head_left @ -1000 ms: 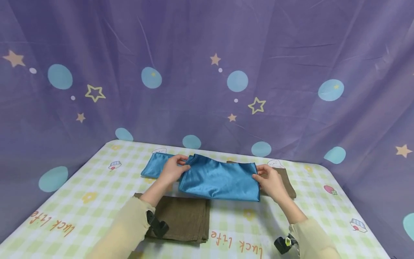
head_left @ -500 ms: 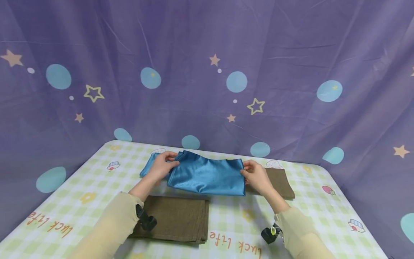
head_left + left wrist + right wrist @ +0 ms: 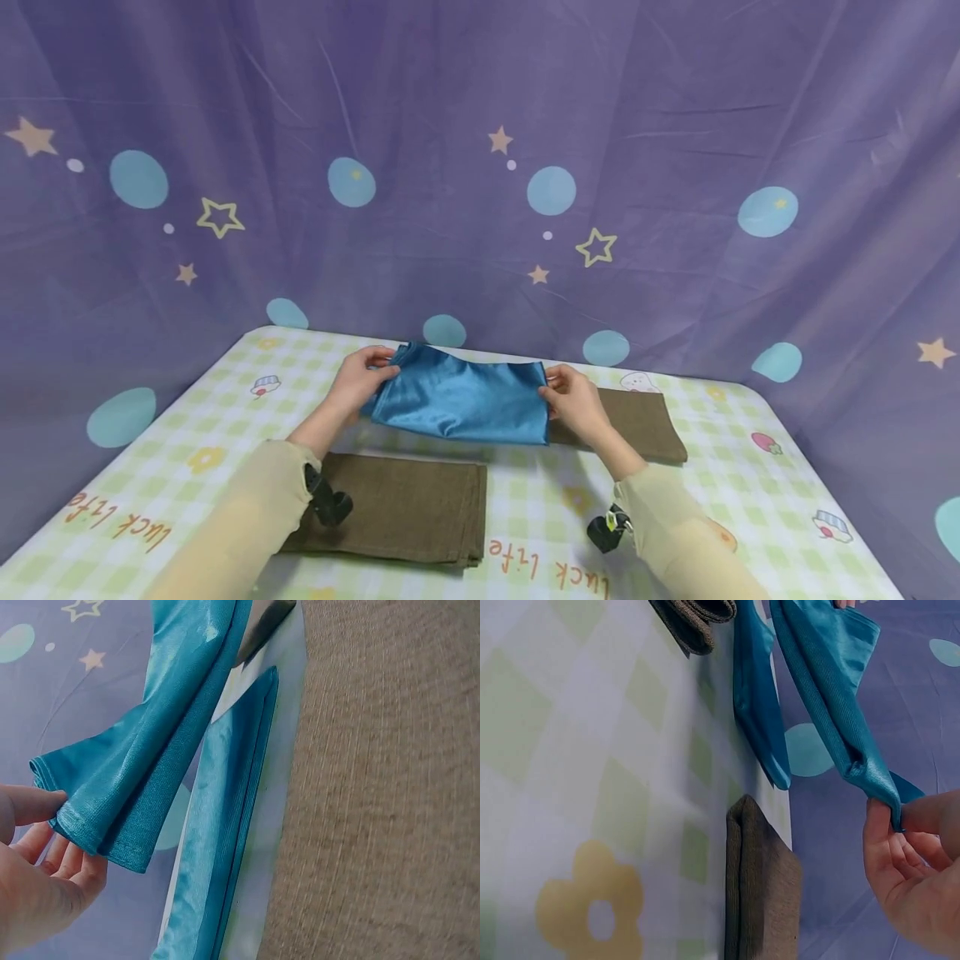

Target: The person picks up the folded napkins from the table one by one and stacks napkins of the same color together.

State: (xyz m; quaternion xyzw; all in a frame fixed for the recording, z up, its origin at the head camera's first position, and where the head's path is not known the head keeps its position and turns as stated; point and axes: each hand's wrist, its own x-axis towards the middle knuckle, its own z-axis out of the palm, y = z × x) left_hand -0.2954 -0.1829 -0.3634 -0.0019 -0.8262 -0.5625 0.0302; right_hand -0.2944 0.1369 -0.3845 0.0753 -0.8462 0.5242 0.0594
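Note:
A folded shiny blue cloth (image 3: pixel 465 396) hangs above the table, stretched between both hands. My left hand (image 3: pixel 356 385) pinches its left end, thumb on one side and fingers on the other; in the left wrist view several layers show at that edge. At the right end, my right hand (image 3: pixel 581 406) pinches a corner between thumb and fingers. Below the raised cloth lies a second folded blue cloth (image 3: pixel 217 832), mostly hidden in the head view. The right wrist view shows the two blue cloths apart.
A folded brown cloth (image 3: pixel 405 508) lies near the front, partly under the left forearm. Another folded brown cloth (image 3: pixel 637 423) lies at the back right, partly behind the right hand. The checked tablecloth (image 3: pixel 750 500) reaches a purple curtain (image 3: pixel 450 208) behind.
Both hands have moved left and slightly farther back with the blue cloth. It now covers most of the blue cloth on the table, and more of the back brown cloth shows.

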